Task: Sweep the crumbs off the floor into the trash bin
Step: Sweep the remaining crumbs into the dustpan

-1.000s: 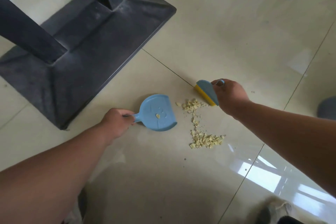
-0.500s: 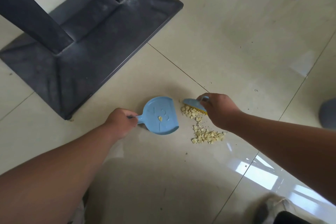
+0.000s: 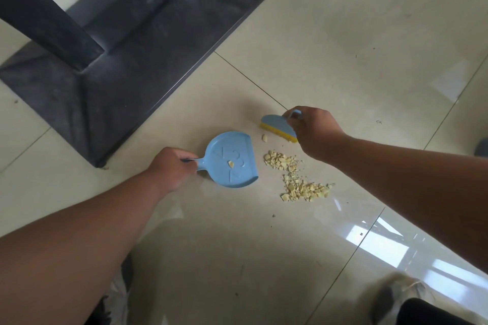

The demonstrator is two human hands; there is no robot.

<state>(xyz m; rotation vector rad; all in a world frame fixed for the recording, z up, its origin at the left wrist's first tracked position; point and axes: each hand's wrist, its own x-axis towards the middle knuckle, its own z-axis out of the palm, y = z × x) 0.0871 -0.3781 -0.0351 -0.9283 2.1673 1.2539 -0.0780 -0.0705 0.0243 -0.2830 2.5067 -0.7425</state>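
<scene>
Lying between dustpan [image 3: 230, 160] and right hand [image 3: 314, 130], crumbs [image 3: 295, 177].

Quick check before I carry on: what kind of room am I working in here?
Probably an indoor dining or eating area: glossy tile floor, a dark table base with a pedestal, and food crumbs beside the dustpan.

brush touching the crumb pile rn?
Apart. Head view shows bare floor between the brush and the crumb pile; only one stray crumb lies near the bristles.
</scene>
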